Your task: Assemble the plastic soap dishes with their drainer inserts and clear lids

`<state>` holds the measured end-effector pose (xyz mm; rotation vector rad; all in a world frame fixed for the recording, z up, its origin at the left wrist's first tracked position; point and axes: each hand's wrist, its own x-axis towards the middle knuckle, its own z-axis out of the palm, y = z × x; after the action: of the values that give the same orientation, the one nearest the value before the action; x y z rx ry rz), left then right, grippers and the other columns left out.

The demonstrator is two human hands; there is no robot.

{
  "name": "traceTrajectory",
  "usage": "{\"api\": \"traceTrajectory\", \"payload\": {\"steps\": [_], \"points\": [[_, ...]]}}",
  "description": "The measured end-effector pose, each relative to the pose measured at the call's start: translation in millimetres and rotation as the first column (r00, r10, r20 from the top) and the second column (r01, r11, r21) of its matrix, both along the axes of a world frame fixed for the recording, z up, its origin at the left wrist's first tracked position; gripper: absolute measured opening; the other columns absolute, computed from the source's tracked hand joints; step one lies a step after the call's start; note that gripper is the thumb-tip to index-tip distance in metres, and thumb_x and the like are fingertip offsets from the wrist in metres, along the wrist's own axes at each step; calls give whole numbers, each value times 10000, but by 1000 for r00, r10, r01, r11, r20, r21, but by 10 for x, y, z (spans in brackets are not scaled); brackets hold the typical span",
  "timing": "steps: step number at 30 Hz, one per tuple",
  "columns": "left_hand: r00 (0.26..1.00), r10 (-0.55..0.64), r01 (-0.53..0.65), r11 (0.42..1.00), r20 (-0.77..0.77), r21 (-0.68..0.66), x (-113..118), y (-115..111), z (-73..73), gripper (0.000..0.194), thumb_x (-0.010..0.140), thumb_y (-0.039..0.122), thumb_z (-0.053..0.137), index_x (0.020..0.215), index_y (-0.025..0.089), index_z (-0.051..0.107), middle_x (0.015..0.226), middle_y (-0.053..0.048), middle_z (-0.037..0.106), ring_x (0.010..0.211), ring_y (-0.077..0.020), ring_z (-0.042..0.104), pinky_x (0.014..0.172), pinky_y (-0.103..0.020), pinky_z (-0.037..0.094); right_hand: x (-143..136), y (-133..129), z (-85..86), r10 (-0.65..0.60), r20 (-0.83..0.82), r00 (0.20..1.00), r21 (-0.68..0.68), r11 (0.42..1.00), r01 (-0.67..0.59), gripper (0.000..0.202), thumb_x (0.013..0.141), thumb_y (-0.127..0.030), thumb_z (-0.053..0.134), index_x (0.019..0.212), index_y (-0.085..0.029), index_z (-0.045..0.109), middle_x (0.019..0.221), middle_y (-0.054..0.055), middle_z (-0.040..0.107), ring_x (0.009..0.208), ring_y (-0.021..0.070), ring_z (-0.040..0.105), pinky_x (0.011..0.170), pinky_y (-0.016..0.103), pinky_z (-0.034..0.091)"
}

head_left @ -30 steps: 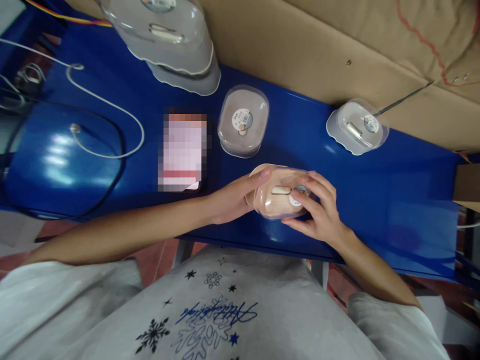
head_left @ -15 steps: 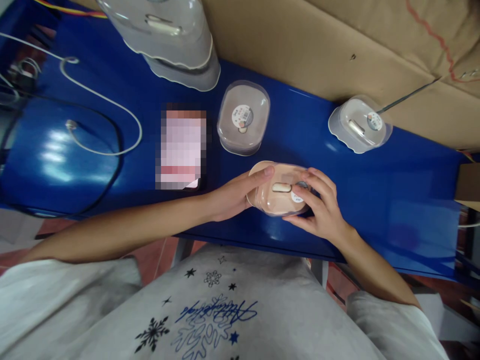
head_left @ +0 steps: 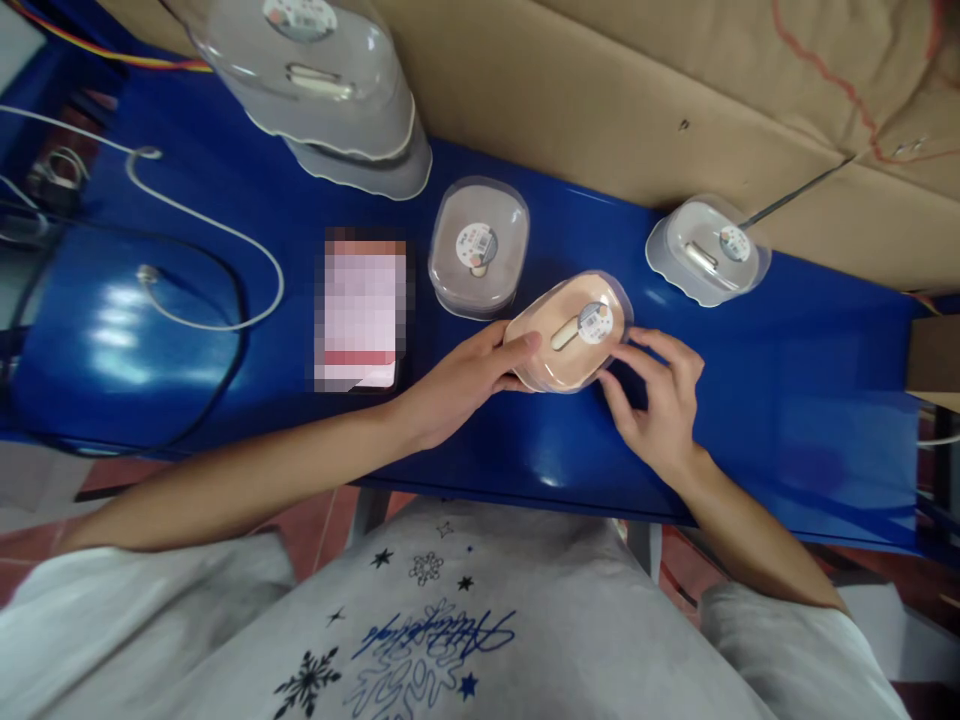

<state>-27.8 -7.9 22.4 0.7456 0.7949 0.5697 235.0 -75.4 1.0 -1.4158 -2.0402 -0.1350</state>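
Note:
A peach-coloured plastic box with a clear lid [head_left: 581,355] is tilted above the table, its round label and pale handle facing up. My left hand [head_left: 487,370] grips its left end, thumb on top and fingers underneath. Close by its right end is my right hand [head_left: 660,395], fingers curved and apart, with fingertips at the rim; whether they touch it I cannot tell. Just behind lies a grey box with a clear lid [head_left: 480,245] and a round label.
On the blue table [head_left: 750,420], stacked clear-lidded grey boxes [head_left: 337,110] stand at the back left. A smaller lidded box [head_left: 705,250] sits at the back right. A blurred-out phone [head_left: 360,315] and a white cable [head_left: 225,210] lie left. Brown cardboard [head_left: 600,110] borders the back.
The peach box has been lifted and turned, its right end swinging away from me. My right hand has come off its lid to beside the right end; my left keeps its grip.

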Motion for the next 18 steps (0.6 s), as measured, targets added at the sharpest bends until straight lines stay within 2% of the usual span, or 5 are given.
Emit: {"api": "traceTrajectory", "payload": {"steps": [4,9,12,15,18], "points": [[1000,-10,10,1000,-26,-6,-13,-21,-24,530,972,604,838,1232,148,763,1291,-145,790,1183,-291,723,946,-400,604,21,31,-5,31,-94,995,-3,1000,-31,371,1021,-212,763,1357,-325,649,1152,45,745,1086,256,754,932,432,625],[990,22,-4,992,142,-123,-3,1,-37,394,1040,492,789,1236,151,804,1335,-134,820,1356,-314,718,1215,-485,530,-73,-25,-17,204,-18,979,-25,979,-205,594,997,-393,835,1527,-331,573,1315,90,718,1146,288,756,931,461,675],[978,31,2,987,205,-160,6,5,-59,340,1065,416,768,1277,156,818,1412,-132,807,1439,-306,689,1297,-480,474,-111,2,-26,156,-6,988,-55,986,-156,627,1010,-356,825,1570,-324,544,1358,112,684,1206,297,739,1007,486,680],[970,13,49,968,244,-244,22,-32,-67,362,1072,399,759,1317,138,809,1432,-160,798,1420,-303,715,1293,-470,497,-104,90,-10,75,-37,997,-71,994,-77,542,1035,-288,781,1527,-330,559,1385,114,680,1288,311,718,1079,529,664],[977,-19,95,930,213,-355,37,-93,-74,399,1071,428,754,1295,100,797,1371,-209,815,1361,-309,758,1246,-457,549,-106,194,18,54,-52,997,-101,993,-59,390,1062,-273,731,1433,-303,613,1352,117,696,1260,300,741,1010,493,691]]}}
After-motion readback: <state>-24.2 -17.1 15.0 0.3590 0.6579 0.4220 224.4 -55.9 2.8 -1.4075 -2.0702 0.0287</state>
